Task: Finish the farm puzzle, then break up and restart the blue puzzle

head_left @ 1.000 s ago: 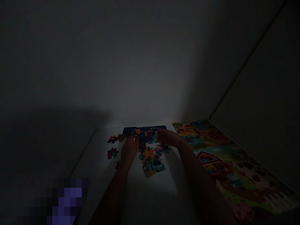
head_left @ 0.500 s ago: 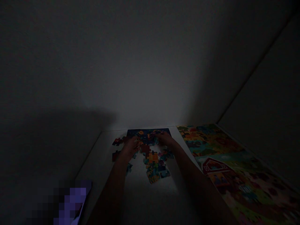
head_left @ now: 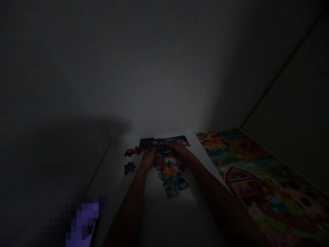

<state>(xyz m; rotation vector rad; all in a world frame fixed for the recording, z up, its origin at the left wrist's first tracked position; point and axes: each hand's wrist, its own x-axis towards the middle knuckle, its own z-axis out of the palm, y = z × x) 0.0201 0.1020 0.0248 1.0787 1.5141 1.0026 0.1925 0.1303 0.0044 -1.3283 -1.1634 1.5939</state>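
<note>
Puzzle (head_left: 161, 151) partly under left hand (head_left: 148, 158) and right hand (head_left: 179, 151), near wall (head_left: 159, 85).

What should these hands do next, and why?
Perhaps press the dark blue puzzle section together: the left hand and right hand are both at it, and a pale sliver seems to show beside the right hand.
</note>
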